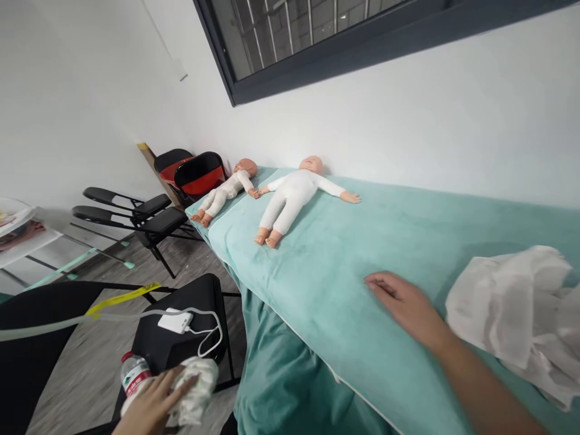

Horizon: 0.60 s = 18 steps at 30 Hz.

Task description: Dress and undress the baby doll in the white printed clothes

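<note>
My right hand [403,305] lies flat, fingers together and stretched out, on the teal sheet of the bed [326,284]; it holds nothing. A crumpled white cloth [512,314] rests on the bed just right of that forearm. My left hand [151,406] is low at the bottom left, fingers curled round a wad of white tissue or cloth [194,389] over a black chair seat. Farther up the bed lie two baby dolls in white suits: the nearer doll [290,196] on its back with arms spread, and a second doll [226,190] beside it to the left.
On the black chair [181,344] sit a white power bank with cable [176,320] and a plastic water bottle [133,371]. Black folding chairs [145,220] and red-seated chairs [199,175] stand by the wall. A dark-framed window [317,54] is above the bed.
</note>
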{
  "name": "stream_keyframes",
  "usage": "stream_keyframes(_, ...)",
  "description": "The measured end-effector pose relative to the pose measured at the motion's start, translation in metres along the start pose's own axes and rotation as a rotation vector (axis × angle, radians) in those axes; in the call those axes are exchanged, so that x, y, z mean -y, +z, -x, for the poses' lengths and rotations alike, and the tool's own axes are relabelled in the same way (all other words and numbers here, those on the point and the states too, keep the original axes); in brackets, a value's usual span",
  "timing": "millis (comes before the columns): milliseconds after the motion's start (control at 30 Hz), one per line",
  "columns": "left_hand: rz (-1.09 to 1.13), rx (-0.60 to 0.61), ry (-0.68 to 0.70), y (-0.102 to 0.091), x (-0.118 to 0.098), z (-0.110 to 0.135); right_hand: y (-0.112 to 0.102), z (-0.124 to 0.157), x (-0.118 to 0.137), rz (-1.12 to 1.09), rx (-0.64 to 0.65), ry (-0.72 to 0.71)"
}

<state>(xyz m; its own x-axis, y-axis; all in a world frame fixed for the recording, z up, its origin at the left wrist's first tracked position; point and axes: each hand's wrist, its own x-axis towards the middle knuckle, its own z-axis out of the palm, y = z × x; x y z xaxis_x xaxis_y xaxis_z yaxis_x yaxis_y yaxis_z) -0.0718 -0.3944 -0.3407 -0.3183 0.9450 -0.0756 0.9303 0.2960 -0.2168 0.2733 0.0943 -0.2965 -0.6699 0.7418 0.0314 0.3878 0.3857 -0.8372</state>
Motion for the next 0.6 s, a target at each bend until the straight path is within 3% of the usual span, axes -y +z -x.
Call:
stream_keyframes(67,-0.063,0.057,-0.065,-0.004,0.024,-0.013,0.0,0.001,0.003,0.043,0.005,-0.014)
stream_keyframes(133,-0.083,0.111,-0.118,-0.001,0.034,-0.032,0.0,0.002,0.006,0.077,0.002,-0.027)
stream_keyframes(267,-0.053,0.223,-0.09,0.026,0.019,-0.064,0.0,0.002,0.007,0.099,0.012,-0.024)
stream_keyframes(400,-0.105,0.303,-0.162,0.051,0.003,-0.076,0.0,0.002,0.005,0.123,0.008,-0.054)
stream_keyframes(500,-0.108,0.276,-0.186,0.053,0.002,-0.075,0.001,0.004,0.006,0.11,-0.011,-0.08)
stream_keyframes(600,-0.135,0.122,-0.193,0.044,-0.006,-0.071,0.002,0.006,0.01,0.082,-0.029,-0.09)
